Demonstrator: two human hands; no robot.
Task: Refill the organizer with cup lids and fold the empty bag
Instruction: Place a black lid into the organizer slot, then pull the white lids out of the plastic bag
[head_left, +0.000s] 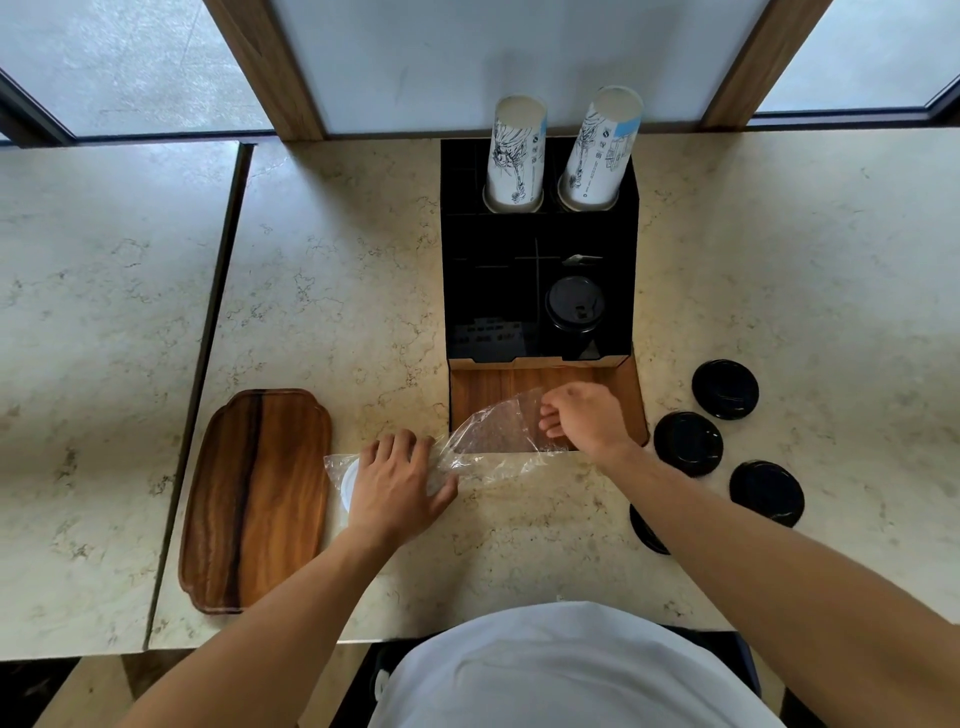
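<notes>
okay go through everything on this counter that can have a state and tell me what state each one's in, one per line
plastic bag: lying on the counter, crumpled, not yet folded, something white inside its left end
left hand: pressing flat on the bag
right hand: pinching the bag's right end
organizer: one stack of black lids in its front right slot
paper cup stacks: two, upside down in the back slots
loose black lids: four, lying on the counter at right
wooden tray: empty

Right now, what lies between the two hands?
In the head view, the clear plastic bag spans the stretch: the left hand presses one end, the right hand pinches the other.
</notes>
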